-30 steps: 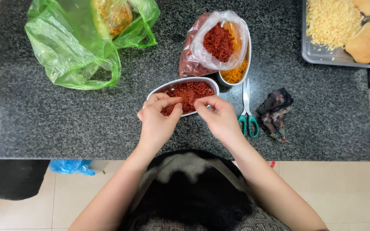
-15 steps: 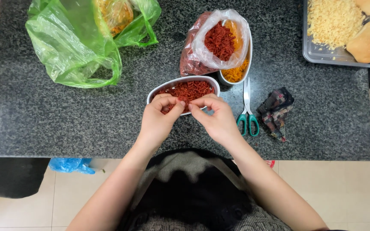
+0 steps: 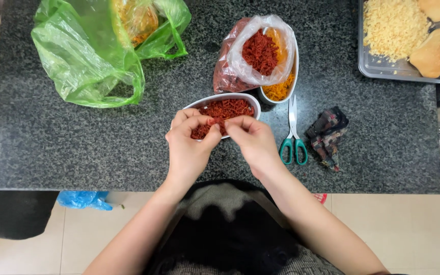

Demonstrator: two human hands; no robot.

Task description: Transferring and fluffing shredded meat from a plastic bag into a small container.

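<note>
Both hands (image 3: 220, 140) pinch red strands (lying crosswise) — over oval dish (image 3: 245, 98).

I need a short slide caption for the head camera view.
Left hand and right hand pinch red shreds over a white oval dish.

Dark speckled granite counter (image 3: 52, 153), pale tiled floor (image 3: 398, 229) below, even light
</note>
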